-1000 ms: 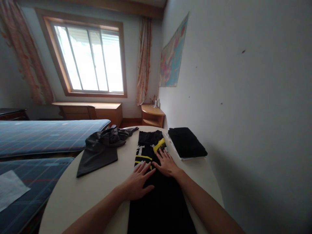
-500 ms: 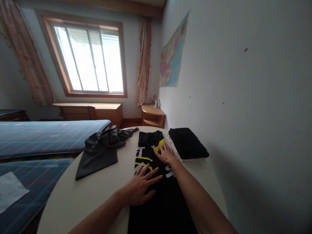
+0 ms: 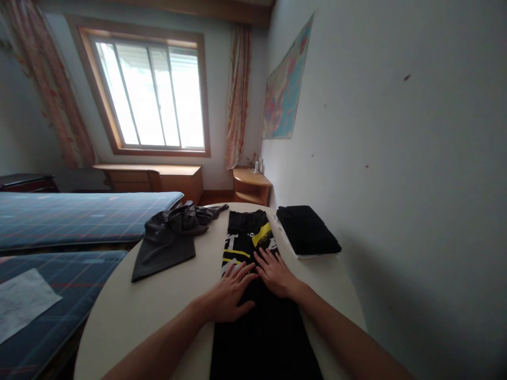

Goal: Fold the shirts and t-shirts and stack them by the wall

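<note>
A black garment with yellow and white print lies folded into a long strip down the middle of a round white table. My left hand rests flat on it, fingers spread, at the strip's left side. My right hand lies flat beside it, fingers pointing away from me, just below the printed part. Both palms press on the cloth and hold nothing.
A crumpled grey garment lies on the table's left part. A folded black pile on a white sheet sits at the right by the wall. Two beds with blue plaid covers stand left. A window and wooden desk are beyond.
My right hand has slid back toward me along the black garment, from the yellow print to beside my left hand. My left hand has barely moved. The view shifted slightly.
</note>
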Demonstrator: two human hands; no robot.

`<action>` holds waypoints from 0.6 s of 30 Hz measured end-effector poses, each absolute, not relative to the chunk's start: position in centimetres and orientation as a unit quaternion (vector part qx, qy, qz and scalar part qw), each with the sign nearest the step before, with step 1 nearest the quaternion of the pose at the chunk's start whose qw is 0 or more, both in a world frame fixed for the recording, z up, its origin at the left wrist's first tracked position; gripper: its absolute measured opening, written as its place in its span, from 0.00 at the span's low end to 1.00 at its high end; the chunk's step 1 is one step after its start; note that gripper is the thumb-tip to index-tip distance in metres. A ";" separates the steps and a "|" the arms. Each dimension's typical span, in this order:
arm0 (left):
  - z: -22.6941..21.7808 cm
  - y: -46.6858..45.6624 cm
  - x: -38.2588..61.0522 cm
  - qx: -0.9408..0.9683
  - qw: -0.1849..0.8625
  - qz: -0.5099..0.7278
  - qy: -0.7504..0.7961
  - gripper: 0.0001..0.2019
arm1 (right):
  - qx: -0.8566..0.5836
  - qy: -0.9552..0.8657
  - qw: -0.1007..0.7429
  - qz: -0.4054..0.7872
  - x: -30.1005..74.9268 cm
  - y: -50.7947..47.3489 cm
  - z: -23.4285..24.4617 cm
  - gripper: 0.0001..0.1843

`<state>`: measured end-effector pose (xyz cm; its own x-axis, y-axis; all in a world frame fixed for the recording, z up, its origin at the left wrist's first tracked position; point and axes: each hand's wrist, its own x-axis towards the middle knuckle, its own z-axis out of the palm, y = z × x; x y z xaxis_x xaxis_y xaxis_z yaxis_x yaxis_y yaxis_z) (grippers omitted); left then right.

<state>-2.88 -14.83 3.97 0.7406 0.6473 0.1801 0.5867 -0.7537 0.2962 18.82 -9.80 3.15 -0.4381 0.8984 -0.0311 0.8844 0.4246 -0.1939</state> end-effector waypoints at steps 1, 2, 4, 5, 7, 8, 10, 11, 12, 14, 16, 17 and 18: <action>3.9 -14.9 -2.9 0.924 0.105 0.147 0.336 0.31 | -0.519 -0.848 0.035 0.098 18.9 -11.0 3.2 0.33; 3.8 -15.0 -2.8 0.923 0.099 0.156 0.339 0.29 | -0.512 -0.852 0.035 0.104 18.9 -12.1 3.2 0.33; 3.6 -15.2 -2.8 0.919 0.082 0.172 0.346 0.25 | -0.504 -0.856 0.038 0.108 18.9 -14.5 3.2 0.34; 3.6 -15.3 -2.8 0.916 0.074 0.178 0.351 0.23 | -0.505 -0.855 0.042 0.109 18.8 -15.6 3.2 0.35; 3.4 -15.3 -2.9 0.913 0.060 0.184 0.359 0.23 | -0.513 -0.850 0.045 0.111 18.7 -17.2 3.2 0.36; 3.3 -15.3 -2.9 0.912 0.054 0.183 0.363 0.24 | -0.516 -0.848 0.044 0.112 18.6 -17.7 3.2 0.35; 3.0 -14.9 -3.0 0.912 0.047 0.177 0.368 0.27 | -0.519 -0.846 0.037 0.115 18.4 -18.0 3.4 0.35; 2.9 -14.5 -3.0 0.912 0.045 0.172 0.369 0.28 | -0.519 -0.846 0.033 0.116 18.4 -17.9 3.5 0.35; 2.7 -14.1 -3.0 0.913 0.044 0.167 0.371 0.29 | -0.519 -0.846 0.030 0.117 18.4 -17.5 3.6 0.35; 2.4 -12.9 -3.1 0.913 0.043 0.158 0.373 0.29 | -0.517 -0.847 0.027 0.116 18.3 -16.4 3.7 0.35; 2.2 -11.4 -3.2 0.914 0.043 0.153 0.374 0.29 | -0.516 -0.848 0.028 0.115 18.3 -15.0 3.7 0.35; 2.2 -10.5 -3.2 0.914 0.043 0.153 0.373 0.29 | -0.518 -0.847 0.030 0.116 18.2 -14.2 3.7 0.35; 2.2 -9.7 -3.3 0.915 0.041 0.152 0.372 0.30 | -0.520 -0.846 0.030 0.117 18.1 -13.3 3.6 0.35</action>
